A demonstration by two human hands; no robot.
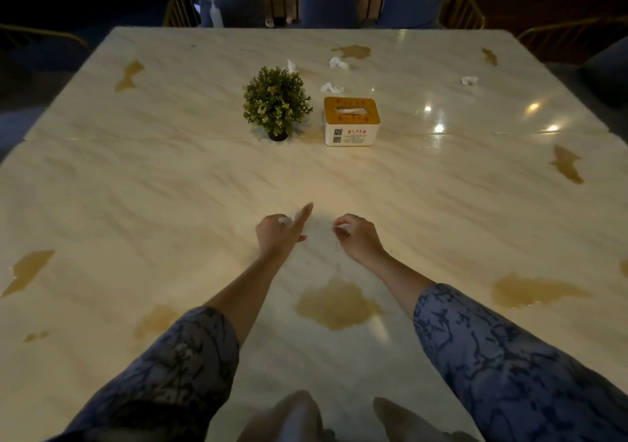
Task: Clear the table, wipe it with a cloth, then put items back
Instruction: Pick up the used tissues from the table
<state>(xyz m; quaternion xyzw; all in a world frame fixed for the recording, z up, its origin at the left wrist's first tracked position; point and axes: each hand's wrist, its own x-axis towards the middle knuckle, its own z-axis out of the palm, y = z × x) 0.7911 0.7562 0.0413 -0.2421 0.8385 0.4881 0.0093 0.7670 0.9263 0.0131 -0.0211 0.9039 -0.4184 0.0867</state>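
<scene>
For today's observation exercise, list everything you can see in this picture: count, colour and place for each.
table: one, cream marble, fills view
small potted plant: one, green, centre
tissue box: one, white with tan lid, right of plant
crumpled tissues: four, white, far side
spill patches: several, brown, scattered
squeeze bottle: one, white, beyond far edge
chairs: several, blue with gold frames, around table
left hand: holds white tissue
right hand: pinches white tissue

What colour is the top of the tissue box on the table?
The top of the tissue box is orange-yellow, and its sides are white; the head view shows it.
</scene>
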